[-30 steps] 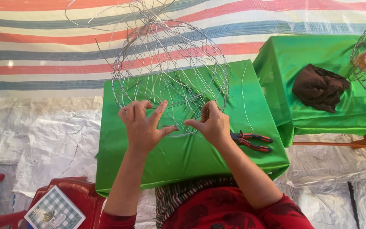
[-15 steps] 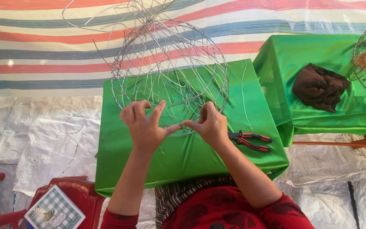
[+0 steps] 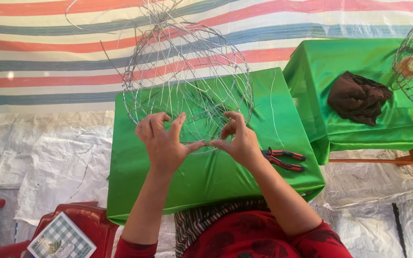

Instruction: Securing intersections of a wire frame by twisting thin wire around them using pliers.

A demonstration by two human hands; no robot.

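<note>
On the green counter (image 3: pixel 206 177), the left hand (image 3: pixel 161 143) and right hand (image 3: pixel 240 141) pinch the near rim of the wire frame (image 3: pixel 187 81) (thumbs nearly touching), and its loose, springy wire ends may prick fingers.

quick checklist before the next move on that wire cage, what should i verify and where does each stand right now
1. Both hands on the work: left hand and right hand meet at the near rim of the wire cage. ok
2. Cage supported: it rests on the green table. ok
3. Pliers within reach: they lie on the green cover just right of the right hand, untouched. ok
4. Loose wire ends: several strands stick out at the top of the cage. not ok
5. Joint at the fingertips closed: too fine to see. cannot tell
6. Second table clutter: a brown cloth lies on it, apart from the cage. ok
</note>
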